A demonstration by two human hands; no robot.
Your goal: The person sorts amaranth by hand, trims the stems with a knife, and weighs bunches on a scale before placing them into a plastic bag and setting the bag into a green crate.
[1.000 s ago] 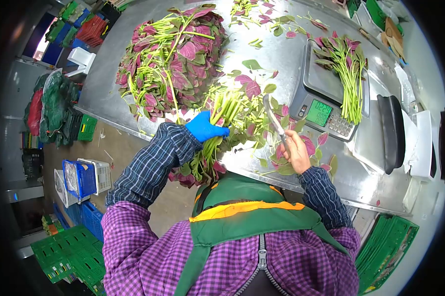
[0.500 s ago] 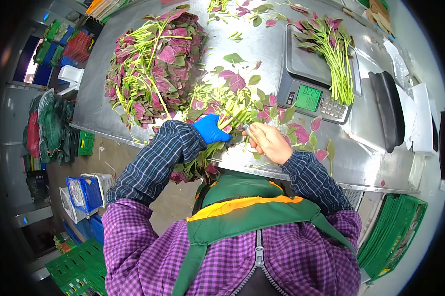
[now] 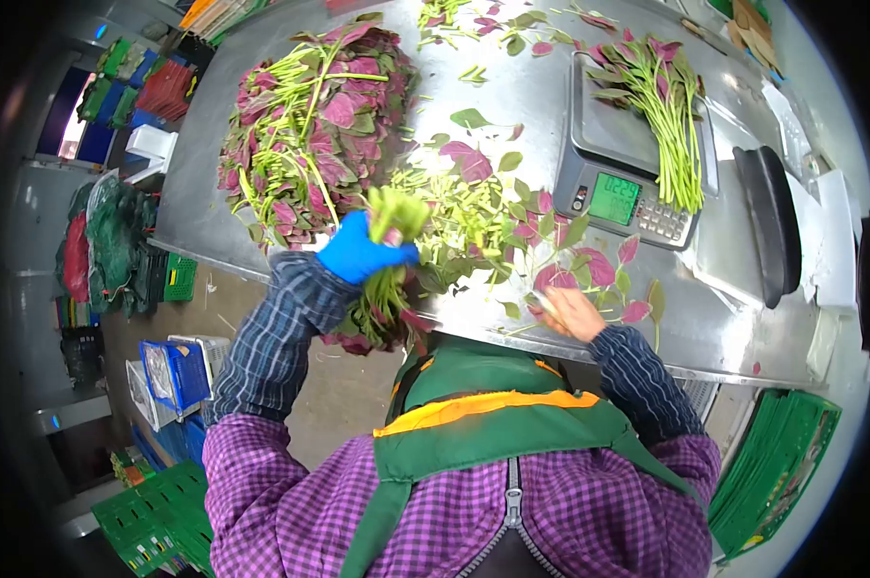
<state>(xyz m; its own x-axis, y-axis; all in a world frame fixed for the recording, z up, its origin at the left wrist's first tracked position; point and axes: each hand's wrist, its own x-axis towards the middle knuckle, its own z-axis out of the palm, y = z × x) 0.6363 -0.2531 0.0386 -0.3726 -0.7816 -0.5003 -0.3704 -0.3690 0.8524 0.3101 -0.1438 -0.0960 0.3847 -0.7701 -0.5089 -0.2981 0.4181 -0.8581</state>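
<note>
My left hand (image 3: 360, 252), in a blue glove, is closed round a bunch of red-and-green amaranth (image 3: 396, 214). Its pale stem ends point up and its leaves hang below the table's front edge. My right hand (image 3: 572, 314), bare, is closed on a small knife (image 3: 543, 303) low over the table edge; the blade is blurred and hard to see. Cut stem pieces (image 3: 464, 217) and loose leaves (image 3: 601, 268) lie between and beyond my hands. To the left stands a big heap of amaranth (image 3: 310, 144).
A digital scale (image 3: 582, 159) at the right bears another amaranth bunch (image 3: 681, 149). Farther right is a dark curved object (image 3: 770, 226). The metal table (image 3: 199, 207) ends just before my apron. Green crates (image 3: 777, 472) stand below right, blue crates (image 3: 175, 374) below left.
My left hand has moved left with the amaranth bunch, away from the cut pieces. My right hand has drawn back right and down with the knife, so the hands are farther apart.
</note>
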